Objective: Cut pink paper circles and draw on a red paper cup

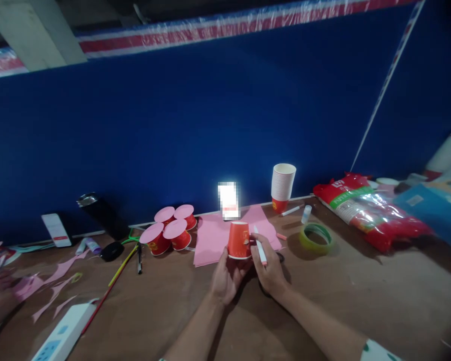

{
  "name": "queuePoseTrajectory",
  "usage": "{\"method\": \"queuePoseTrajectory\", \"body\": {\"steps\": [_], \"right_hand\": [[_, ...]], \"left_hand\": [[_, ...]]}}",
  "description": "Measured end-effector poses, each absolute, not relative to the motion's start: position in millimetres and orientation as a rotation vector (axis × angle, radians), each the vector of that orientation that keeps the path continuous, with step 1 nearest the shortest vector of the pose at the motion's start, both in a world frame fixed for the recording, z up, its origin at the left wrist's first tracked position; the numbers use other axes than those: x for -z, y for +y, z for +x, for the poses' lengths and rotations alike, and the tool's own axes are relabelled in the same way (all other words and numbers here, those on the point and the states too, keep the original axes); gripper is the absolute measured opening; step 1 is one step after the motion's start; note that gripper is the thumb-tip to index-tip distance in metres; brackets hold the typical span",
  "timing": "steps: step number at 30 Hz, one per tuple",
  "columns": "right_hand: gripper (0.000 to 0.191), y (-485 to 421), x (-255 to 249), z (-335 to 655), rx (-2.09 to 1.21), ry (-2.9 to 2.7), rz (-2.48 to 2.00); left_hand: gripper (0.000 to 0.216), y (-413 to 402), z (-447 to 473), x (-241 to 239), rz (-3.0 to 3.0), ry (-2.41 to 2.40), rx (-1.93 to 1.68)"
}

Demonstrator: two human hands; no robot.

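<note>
A red paper cup (238,240), wide rim down, rests in my left hand (227,278), whose fingers are wrapped about its lower part. My right hand (270,265) grips a white marker (261,250) with a pinkish end, and its fingertips are close beside the cup's right side. Whether they touch the cup I cannot tell. Behind the cup lie pink paper sheets (206,240). To the left stand several red cups (156,240) topped with pink paper discs. Back right is a tall stack of paper cups (283,183).
Right of my hands lie a tape roll (315,238), a glue stick (306,214) and a red plastic package (368,208). On the left are a black tumbler (103,215), paper scraps (62,271) and a power strip (65,333). Another person's hand (0,296) is at far left.
</note>
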State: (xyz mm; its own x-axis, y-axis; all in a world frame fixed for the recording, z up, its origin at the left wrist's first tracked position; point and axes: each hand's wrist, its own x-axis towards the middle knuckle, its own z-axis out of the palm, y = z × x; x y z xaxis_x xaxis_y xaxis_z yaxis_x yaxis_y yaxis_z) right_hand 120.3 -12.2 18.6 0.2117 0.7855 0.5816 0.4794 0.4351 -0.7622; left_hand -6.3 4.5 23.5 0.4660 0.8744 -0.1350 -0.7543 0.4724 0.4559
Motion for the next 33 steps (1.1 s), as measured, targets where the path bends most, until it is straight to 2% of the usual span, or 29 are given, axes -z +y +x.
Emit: {"method": "queuePoseTrajectory", "body": {"steps": [13,33], "right_hand": [[0.03,-13.3,-17.3,117.6,-0.17,-1.474,-1.158],[0.034,-13.1,-12.7,119.1,-0.186,-1.537,-1.155]], "left_hand": [[0.04,6.9,-7.6,-14.7,0.439,0.421,-1.123],[0.042,1.5,-5.0,-10.9,0.616,0.431,-1.271]]}}
